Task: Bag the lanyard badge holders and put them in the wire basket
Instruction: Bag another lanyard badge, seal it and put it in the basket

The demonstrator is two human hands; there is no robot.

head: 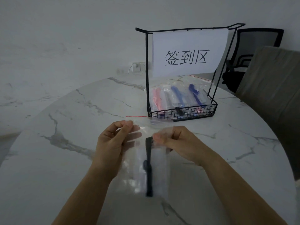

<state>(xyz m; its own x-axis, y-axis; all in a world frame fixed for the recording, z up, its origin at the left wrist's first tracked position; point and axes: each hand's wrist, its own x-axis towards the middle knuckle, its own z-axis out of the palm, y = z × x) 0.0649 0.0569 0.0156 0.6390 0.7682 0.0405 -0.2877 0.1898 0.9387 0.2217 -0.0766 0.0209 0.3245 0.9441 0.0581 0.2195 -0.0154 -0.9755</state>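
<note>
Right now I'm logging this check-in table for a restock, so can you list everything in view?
Table: one, white marble with grey veins, fills the foreground.
Wire basket: one, black, far side of the table.
Paper sign: one, white with black characters, hangs from the basket's top rail.
Filled bags: several, clear, holding pink, blue and black lanyards, stacked in the basket; exact count unclear.
Held bag: one, clear with a red strip at the top, black lanyard inside, between the hands.
Chair: one, black, behind the table at right.
Wall socket: one, white, on the wall.
Left hand: pinches the bag's top left.
Right hand: pinches the bag's top right.
</note>
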